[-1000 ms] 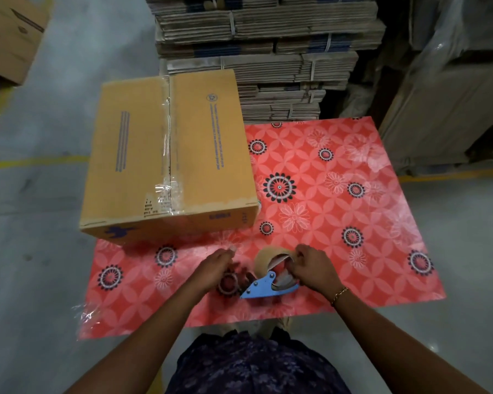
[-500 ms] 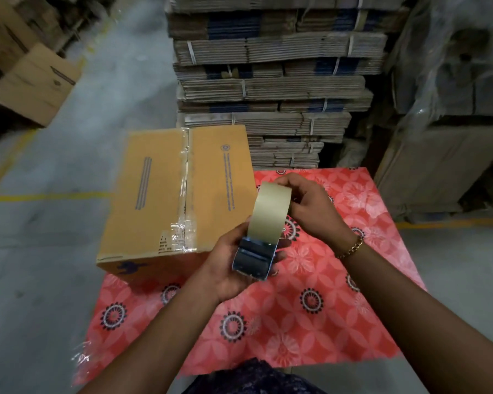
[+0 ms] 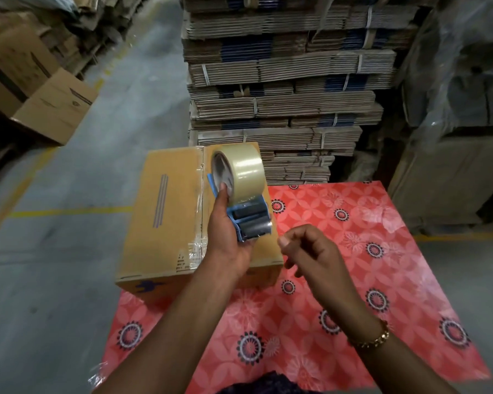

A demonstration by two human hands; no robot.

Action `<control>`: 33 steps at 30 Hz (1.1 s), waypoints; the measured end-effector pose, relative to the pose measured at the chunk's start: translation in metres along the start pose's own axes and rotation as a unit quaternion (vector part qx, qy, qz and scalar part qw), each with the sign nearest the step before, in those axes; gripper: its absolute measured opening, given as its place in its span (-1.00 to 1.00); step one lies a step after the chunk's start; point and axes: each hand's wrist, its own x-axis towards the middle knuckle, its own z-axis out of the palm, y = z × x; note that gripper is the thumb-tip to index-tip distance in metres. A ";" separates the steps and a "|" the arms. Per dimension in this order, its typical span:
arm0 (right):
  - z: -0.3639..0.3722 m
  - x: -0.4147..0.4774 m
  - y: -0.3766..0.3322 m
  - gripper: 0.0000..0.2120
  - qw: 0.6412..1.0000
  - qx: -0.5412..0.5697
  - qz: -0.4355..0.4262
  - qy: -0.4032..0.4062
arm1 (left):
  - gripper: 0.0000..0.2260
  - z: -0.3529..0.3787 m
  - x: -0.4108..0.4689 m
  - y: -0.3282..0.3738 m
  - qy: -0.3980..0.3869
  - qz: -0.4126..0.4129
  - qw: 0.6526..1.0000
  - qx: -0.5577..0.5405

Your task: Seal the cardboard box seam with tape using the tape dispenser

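A closed brown cardboard box (image 3: 165, 211) lies on the left part of a red flowered sheet (image 3: 353, 265), with clear tape along its middle seam (image 3: 201, 200). My left hand (image 3: 228, 240) holds a blue tape dispenser (image 3: 249, 220) up over the box's right half, its roll of clear tape (image 3: 239, 172) pointing up and away. My right hand (image 3: 310, 251) hovers just right of the dispenser, fingers loosely curled, thumb and forefinger pinched together; whether they pinch the tape end I cannot tell. A gold bracelet sits on that wrist.
Tall stacks of bundled flat cardboard (image 3: 282, 95) stand right behind the sheet. Plastic-wrapped pallets (image 3: 461, 109) fill the right side. Assembled boxes (image 3: 52, 106) sit at the far left on the grey concrete floor, which has yellow lines (image 3: 69, 213).
The dispenser was picked up from the sheet and raised over the box. My right hand has let go of the roll and dropped to the right; the camera tilted up.
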 end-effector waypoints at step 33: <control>0.034 -0.011 -0.019 -0.72 0.946 0.236 0.220 0.022 | -0.37 -0.003 0.023 -0.015 0.038 -0.046 0.995 -0.078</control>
